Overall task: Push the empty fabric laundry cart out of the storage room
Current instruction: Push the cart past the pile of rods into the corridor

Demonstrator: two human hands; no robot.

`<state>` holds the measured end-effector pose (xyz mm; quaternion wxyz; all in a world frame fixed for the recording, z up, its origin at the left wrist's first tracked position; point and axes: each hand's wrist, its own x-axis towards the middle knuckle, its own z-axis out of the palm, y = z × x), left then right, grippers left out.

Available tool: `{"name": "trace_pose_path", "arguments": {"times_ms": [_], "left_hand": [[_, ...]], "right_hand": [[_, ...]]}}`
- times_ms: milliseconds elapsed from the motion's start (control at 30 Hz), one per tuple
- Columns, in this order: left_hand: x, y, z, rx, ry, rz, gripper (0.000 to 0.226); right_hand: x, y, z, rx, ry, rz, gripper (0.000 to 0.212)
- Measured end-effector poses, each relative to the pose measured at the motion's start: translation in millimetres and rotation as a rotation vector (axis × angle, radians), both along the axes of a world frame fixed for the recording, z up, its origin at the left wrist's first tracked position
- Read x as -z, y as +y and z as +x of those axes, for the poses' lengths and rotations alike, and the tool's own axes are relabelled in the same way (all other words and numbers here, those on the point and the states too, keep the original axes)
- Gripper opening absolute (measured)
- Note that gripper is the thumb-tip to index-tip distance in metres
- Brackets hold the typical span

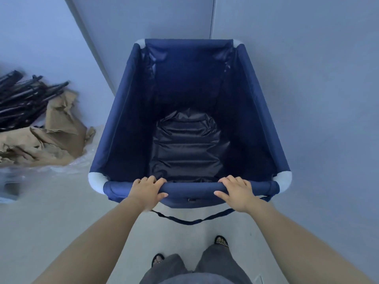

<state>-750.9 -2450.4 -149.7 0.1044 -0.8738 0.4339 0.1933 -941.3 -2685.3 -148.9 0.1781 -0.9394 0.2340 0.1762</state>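
Note:
A dark blue fabric laundry cart [119,128] with white corner pieces stands right in front of me, open at the top and with nothing inside but its wrinkled black floor. My left hand [148,191] grips the near top rail left of centre. My right hand [238,192] grips the same rail right of centre. A blue strap [190,221] hangs in a loop below the rail. The cart's far end sits close to a pale door [143,17] and the wall corner.
Crumpled brown paper [53,138] and a bundle of black rods [22,95] lie on the floor at the left, over clear plastic film [61,169]. A wall [317,78] runs close along the cart's right side. Pale floor [61,222] lies around my feet.

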Motion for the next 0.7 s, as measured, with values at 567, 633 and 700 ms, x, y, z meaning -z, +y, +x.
{"name": "trace_pose_path", "arguments": {"times_ms": [567,633,700], "left_hand": [[-4,-64,-37,-0.34,-0.078,0.084,0.048],[-4,-67,-47,-0.378,-0.063,0.064,0.05],[-4,-67,-59,-0.411,-0.044,0.041,0.05]], "right_hand": [[3,-90,46,-0.368,0.162,-0.157,0.051],[4,-98,44,-0.383,0.144,-0.166,0.051],[4,-102,39,-0.406,0.135,-0.176,0.052]]}}
